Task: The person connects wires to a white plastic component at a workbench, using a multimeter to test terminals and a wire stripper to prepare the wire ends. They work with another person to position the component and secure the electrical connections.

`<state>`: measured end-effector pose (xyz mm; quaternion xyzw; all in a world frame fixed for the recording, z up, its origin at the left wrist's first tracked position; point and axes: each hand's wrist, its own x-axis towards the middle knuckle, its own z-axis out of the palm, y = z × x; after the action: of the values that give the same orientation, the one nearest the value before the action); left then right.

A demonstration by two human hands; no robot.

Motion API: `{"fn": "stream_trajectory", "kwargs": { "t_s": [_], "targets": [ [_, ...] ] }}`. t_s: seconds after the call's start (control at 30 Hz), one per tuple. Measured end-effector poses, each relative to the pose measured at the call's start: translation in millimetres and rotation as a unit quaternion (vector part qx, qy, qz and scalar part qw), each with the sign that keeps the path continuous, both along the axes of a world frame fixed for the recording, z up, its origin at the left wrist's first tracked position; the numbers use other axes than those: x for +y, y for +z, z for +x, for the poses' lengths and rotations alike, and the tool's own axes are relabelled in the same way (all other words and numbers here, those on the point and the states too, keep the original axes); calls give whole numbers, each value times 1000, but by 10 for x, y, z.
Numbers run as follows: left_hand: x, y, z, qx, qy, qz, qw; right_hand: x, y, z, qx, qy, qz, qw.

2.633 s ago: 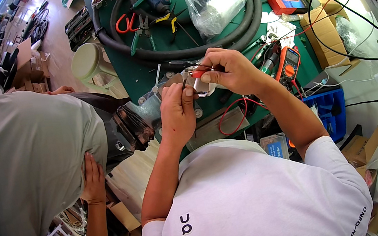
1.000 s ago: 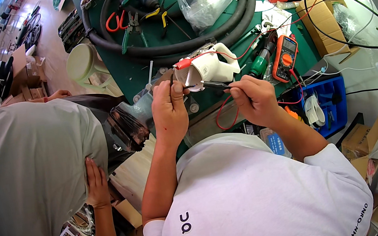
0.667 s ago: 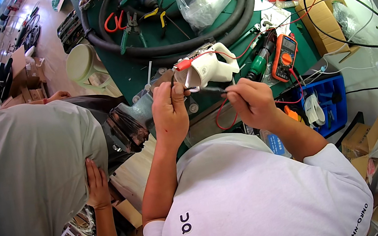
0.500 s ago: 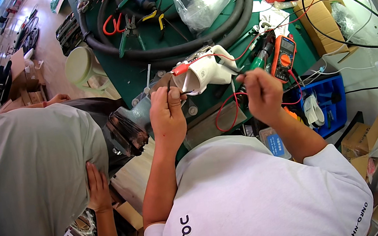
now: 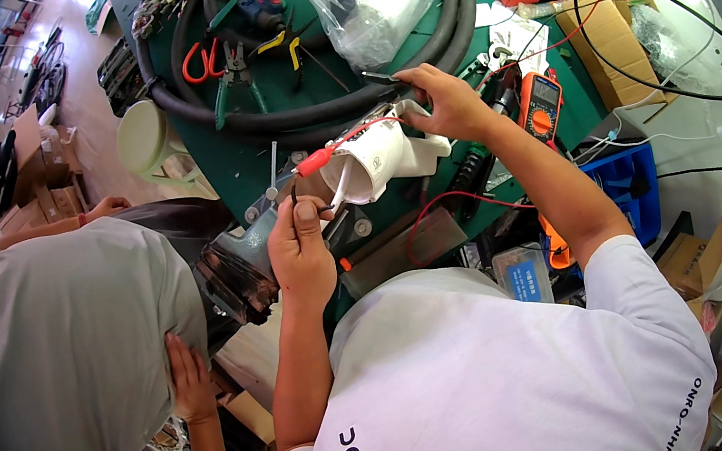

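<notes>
The white housing (image 5: 383, 159) lies near the left end of the tabletop's (image 5: 581, 90) near edge, between the two hands, its open mouth facing left toward the person's left hand (image 5: 300, 251). That hand pinches a short black wire (image 5: 295, 196) between thumb and forefinger, just beside the mouth, where a white strip pokes out. The right hand (image 5: 451, 103) reaches over the housing's far side, fingers curled, its forefinger at a slim dark tool (image 5: 379, 77); whether it truly grips the tool, or touches the housing below, I cannot tell. A red clip (image 5: 311, 163) sits at the upper rim of the mouth, with a red lead running from it. The housing looks like moulded plastic: probably light, stiff and rather smooth, best taken around its broad body or by the projecting arm on its right, clear of the clip. The wire seems thin and springy, so a pinch close to its end should steady it best; pulling could strain whatever it joins inside.
</notes>
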<state>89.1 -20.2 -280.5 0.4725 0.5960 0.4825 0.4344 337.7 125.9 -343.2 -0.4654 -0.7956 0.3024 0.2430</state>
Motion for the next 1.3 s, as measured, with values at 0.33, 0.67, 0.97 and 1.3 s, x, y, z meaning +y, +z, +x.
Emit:
{"fn": "stream_trajectory", "kwargs": {
  "t_s": [0.33,0.67,0.97,1.3],
  "targets": [
    [-22,-46,18,2,-22,4,1000,-4,-111,-61,0,9,28,1000],
    [-17,-48,32,23,-25,14,999,12,-192,-64,13,-1,20,1000],
    [-25,-29,58,17,-27,13,999,39,-260,-97,-11,25,40,999],
    [-44,-67,34,24,-32,8,999,38,-301,-85,18,22,70,997]
  ]
}}
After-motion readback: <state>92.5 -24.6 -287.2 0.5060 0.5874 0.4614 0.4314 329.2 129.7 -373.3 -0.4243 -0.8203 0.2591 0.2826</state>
